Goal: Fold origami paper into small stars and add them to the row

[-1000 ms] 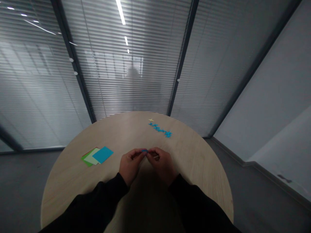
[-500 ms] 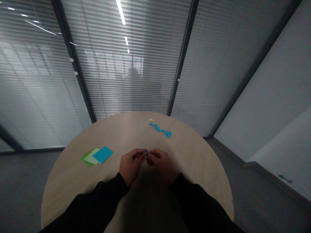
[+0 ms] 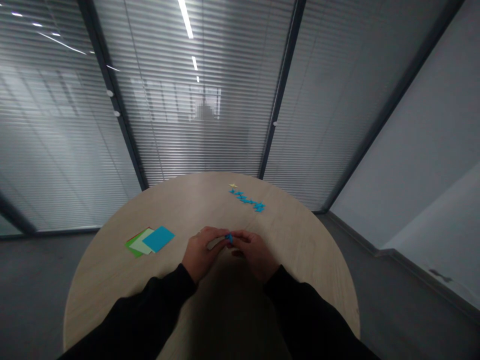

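Over the middle of a round wooden table (image 3: 112, 290), my left hand (image 3: 200, 252) and my right hand (image 3: 253, 252) meet fingertip to fingertip. Both pinch a small folded blue paper piece (image 3: 228, 237) between thumbs and forefingers. Dark sleeves cover both arms. Most of the paper piece is hidden by the fingers.
A fanned stack of coloured paper squares (image 3: 150, 240), blue on top, lies to the left of my hands. At the far side of the table a row of small blue folded stars (image 3: 248, 200) ends in one yellow star (image 3: 233, 185). Glass walls with blinds stand behind the table.
Both hands have shifted slightly, the fingers working the blue piece; it now shows a little lower and more upright between the fingertips.
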The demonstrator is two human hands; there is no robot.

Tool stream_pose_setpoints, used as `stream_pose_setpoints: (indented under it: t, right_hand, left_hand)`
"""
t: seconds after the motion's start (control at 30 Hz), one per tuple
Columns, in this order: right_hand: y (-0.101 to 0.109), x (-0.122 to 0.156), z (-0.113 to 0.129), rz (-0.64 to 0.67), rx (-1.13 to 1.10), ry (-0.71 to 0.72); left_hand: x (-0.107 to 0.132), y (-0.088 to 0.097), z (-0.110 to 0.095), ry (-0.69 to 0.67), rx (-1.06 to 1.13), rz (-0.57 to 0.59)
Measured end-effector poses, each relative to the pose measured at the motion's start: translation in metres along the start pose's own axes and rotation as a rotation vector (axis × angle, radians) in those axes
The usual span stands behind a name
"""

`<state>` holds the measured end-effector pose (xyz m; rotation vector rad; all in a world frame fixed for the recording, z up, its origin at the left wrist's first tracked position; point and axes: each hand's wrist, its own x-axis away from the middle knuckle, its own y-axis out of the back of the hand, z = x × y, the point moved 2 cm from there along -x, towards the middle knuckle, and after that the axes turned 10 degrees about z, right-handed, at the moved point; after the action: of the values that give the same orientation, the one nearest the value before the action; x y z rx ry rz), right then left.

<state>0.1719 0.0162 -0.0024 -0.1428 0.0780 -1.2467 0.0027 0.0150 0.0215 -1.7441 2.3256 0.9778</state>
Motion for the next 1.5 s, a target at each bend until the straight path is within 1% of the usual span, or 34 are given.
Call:
stream_pose_setpoints:
  t: [0.1,0.2,0.37,0.47,0.6,0.8,0.87,0.97,1.03,1.13,1.23,1.33,1.4,1.5]
  right_hand:
    - [0.002,-0.002,0.0,-0.013,0.112,0.05]
    - [0.003,-0.003,0.001,-0.046,0.236,0.105]
    - [0.001,0.0,0.009,-0.181,0.498,0.241]
    - [0.001,0.002,0.011,-0.201,0.556,0.261]
    - [0.001,0.001,0.008,-0.193,0.565,0.258]
    - [0.001,-0.003,0.001,-0.146,0.492,0.256]
    - [0.0,-0.003,0.002,-0.13,0.508,0.254]
    - [-0.001,0.0,0.005,-0.117,0.532,0.233]
    - [-0.003,0.002,0.007,-0.097,0.514,0.217]
    - [-0.006,0.003,0.01,-0.053,0.457,0.223]
    - [-0.006,0.002,0.009,-0.034,0.457,0.217]
    - [-0.005,-0.001,0.005,-0.007,0.458,0.193]
    - [-0.005,-0.002,0.002,0.009,0.453,0.191]
    - [-0.005,-0.002,0.001,-0.01,0.46,0.223]
  left_hand:
    - [0.0,0.0,-0.001,0.002,0.024,0.023]
    - [0.001,-0.001,0.001,0.039,0.06,0.003]
    - [0.001,-0.007,0.009,0.186,0.2,0.016]
    - [0.0,-0.011,0.012,0.238,0.3,0.042]
    - [0.0,-0.013,0.012,0.267,0.396,0.047]
    - [0.001,-0.016,0.019,0.286,0.449,0.023]
    - [0.002,-0.018,0.02,0.307,0.511,0.023]
    - [0.002,-0.021,0.02,0.35,0.64,0.058]
    - [0.003,-0.022,0.019,0.368,0.692,0.046]
    - [0.004,-0.02,0.018,0.375,0.678,0.003]
    - [0.004,-0.018,0.019,0.36,0.617,-0.002]
    - [0.004,-0.016,0.023,0.363,0.586,-0.037]
    - [0.004,-0.017,0.026,0.372,0.621,-0.058]
    - [0.002,-0.021,0.028,0.364,0.743,-0.041]
